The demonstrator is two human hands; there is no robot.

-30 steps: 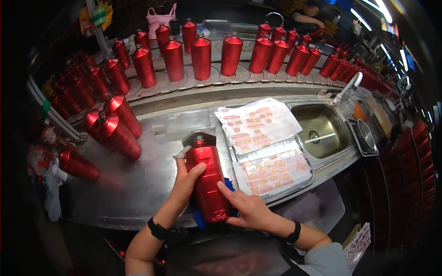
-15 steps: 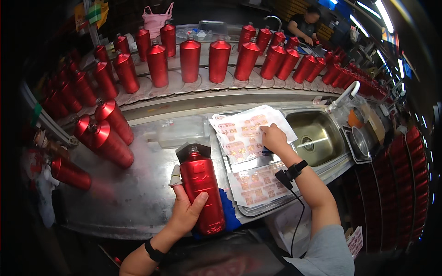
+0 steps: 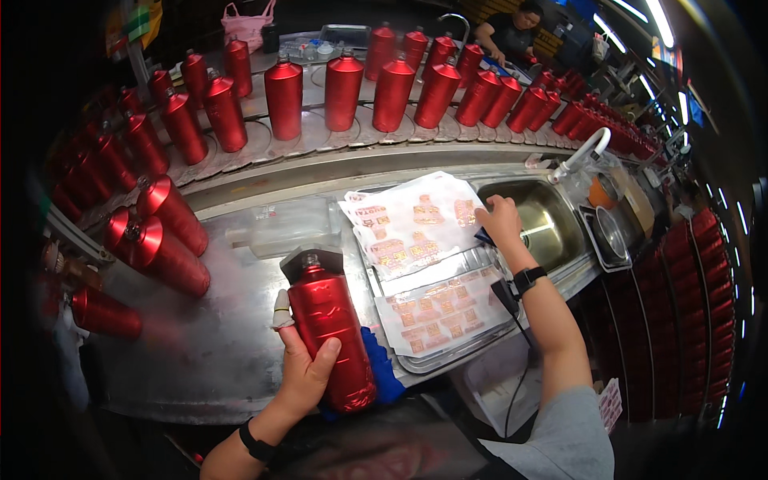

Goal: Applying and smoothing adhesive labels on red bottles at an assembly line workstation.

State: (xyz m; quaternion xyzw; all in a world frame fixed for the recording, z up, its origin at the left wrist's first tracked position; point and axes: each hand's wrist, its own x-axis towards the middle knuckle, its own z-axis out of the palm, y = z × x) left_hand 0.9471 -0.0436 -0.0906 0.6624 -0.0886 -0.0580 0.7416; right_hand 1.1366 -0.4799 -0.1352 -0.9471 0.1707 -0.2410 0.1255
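My left hand (image 3: 308, 370) grips a shiny red bottle (image 3: 332, 336) from its left side, thumb on its face, one finger wearing a white finger cover (image 3: 282, 310). The bottle lies tilted, its neck away from me, over a dark angular support (image 3: 324, 258) and a blue cloth (image 3: 382, 364). My right hand (image 3: 502, 222) is at the right edge of a white sheet of red and gold stickers (image 3: 400, 224). Its fingers are curled, and a dark blue piece shows beneath; what they pinch is hidden. Nearer me lies a second sticker sheet (image 3: 436, 312).
A conveyor (image 3: 320, 148) with several upright red bottles curves across the back. Several more red bottles (image 3: 164, 248) lean at the left of the metal worktop (image 3: 200, 352). Right are a sink (image 3: 552, 232), white faucet (image 3: 588, 152) and metal bowl (image 3: 612, 232). A co-worker (image 3: 512, 36) sits behind.
My right hand has moved from the middle of the sticker sheet to its right edge. Bottles on the conveyor have shifted left. The whole view has swung slightly; my left hand still holds the bottle.
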